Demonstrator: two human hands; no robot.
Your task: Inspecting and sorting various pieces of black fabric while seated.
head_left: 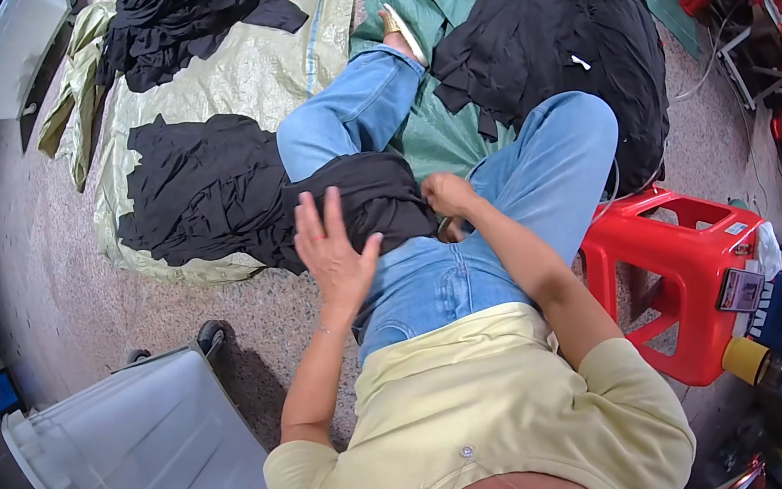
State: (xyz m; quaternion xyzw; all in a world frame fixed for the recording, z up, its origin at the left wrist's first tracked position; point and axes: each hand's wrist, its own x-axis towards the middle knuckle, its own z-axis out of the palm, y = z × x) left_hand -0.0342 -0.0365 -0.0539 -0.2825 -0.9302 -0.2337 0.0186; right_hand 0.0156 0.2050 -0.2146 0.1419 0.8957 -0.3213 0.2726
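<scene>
Black folded cloth (370, 202) lies across the left thigh, long axis left-right; left hand (335, 253) flat, fingers spread, right hand (450, 197) pinching its edge (3 more black piles around)

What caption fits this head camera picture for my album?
Left hand flat on black cloth over a knee, right hand gripping its edge, red stool beside.

Open floor (65, 293) leftward — red stool (683, 272) close right.
</scene>
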